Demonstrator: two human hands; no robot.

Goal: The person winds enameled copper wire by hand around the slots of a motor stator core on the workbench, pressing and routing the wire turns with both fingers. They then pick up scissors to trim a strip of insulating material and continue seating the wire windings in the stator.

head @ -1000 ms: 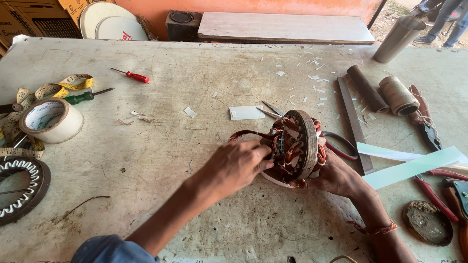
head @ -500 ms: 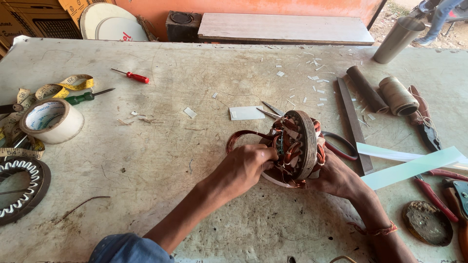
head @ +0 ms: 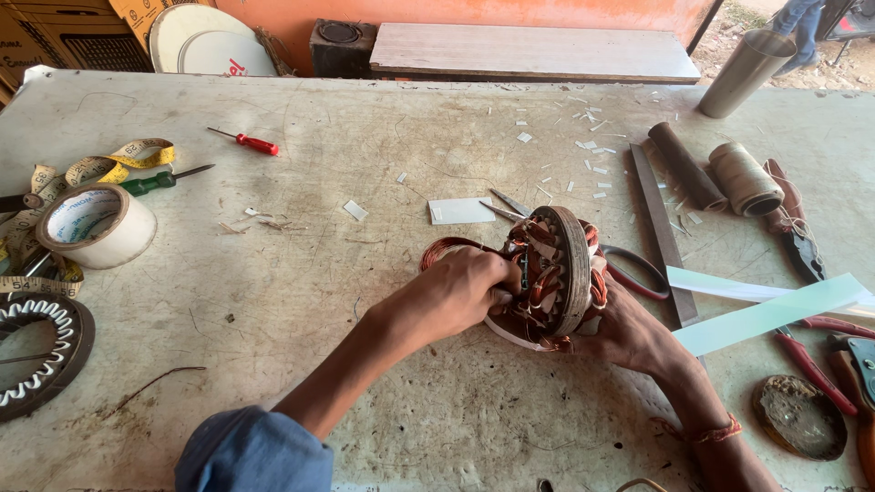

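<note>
A round motor stator (head: pixel 565 264) with copper wire windings stands on its edge near the middle of the worn table (head: pixel 365 364). My left hand (head: pixel 460 292) presses its fingers into the windings on the stator's left face. My right hand (head: pixel 629 333) cups the stator from the right and below, holding it upright. A loop of copper wire (head: pixel 442 248) trails out behind my left hand. Scissors (head: pixel 510 206) lie just behind the stator, partly hidden by it.
A tape roll (head: pixel 96 226), measuring tape (head: pixel 109 159), red screwdriver (head: pixel 246 141) and green screwdriver (head: pixel 159 180) lie at left, another stator (head: pixel 41 351) at the left edge. A metal bar (head: pixel 661 228), thread spool (head: pixel 743 178), paper strips (head: pixel 766 310) and pliers (head: pixel 811 355) sit at right.
My left hand has shifted slightly against the windings. The stator and my right hand stay where they were.
</note>
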